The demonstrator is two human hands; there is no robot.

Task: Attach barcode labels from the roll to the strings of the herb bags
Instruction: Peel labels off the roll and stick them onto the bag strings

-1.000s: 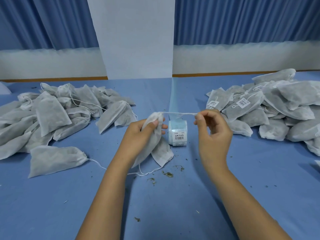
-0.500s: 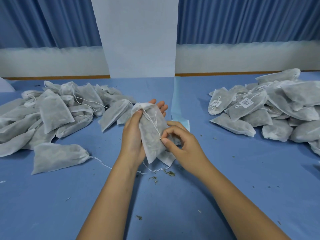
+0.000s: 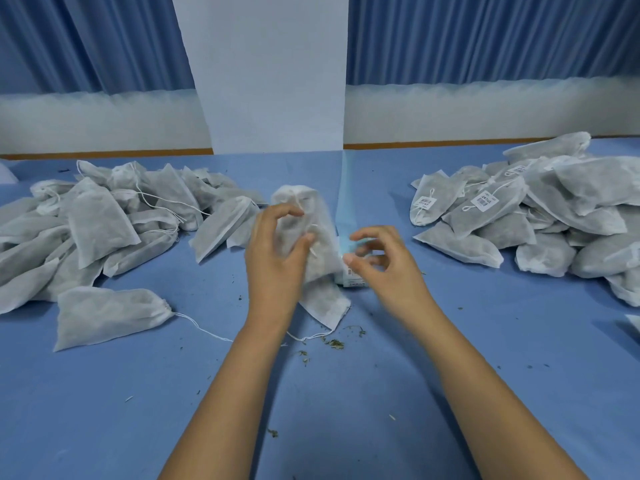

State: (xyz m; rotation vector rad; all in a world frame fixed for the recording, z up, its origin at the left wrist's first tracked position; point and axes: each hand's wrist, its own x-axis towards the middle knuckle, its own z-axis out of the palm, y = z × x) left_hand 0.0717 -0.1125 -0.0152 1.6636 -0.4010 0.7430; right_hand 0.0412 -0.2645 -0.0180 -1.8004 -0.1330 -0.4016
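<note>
The herb bag (image 3: pixel 311 216) stands upright, mouth up, gripped by the curled thumb and fingers of the left hand (image 3: pixel 277 258); the label roll (image 3: pixel 353 276) sits just right of it, directly beyond the nearer right hand (image 3: pixel 381 265), which is loosely curled and apparently empty.

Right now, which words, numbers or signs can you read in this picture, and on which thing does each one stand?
No text is legible.
Barcode label on the nearest labelled herb bag: print too small.
Second barcode label: print too small.
Label roll: barcode blurred, partly hidden.
</note>
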